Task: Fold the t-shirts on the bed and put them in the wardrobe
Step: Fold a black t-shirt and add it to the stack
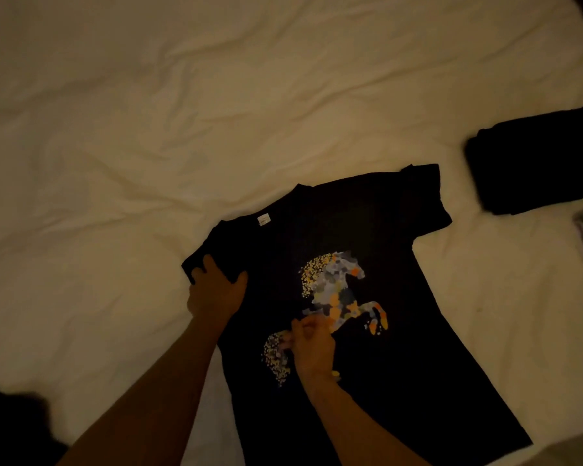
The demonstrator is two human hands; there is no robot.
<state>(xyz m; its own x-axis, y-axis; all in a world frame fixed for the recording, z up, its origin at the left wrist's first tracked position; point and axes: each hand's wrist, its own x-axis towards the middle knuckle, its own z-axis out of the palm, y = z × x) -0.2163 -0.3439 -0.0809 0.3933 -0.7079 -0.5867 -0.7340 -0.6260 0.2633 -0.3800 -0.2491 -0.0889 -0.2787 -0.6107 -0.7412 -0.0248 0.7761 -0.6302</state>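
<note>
Fingers [201, 267] grip one black t-shirt [367, 230]; one folded pile [535, 169] nearby.

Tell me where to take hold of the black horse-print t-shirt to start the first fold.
Probably by the black t-shirt's sleeves. It lies flat, print up, collar away from the person. The left hand already grips the left sleeve; the right hand pinches fabric mid-chest. Take the free right sleeve from its outer edge and fold inward.
</note>
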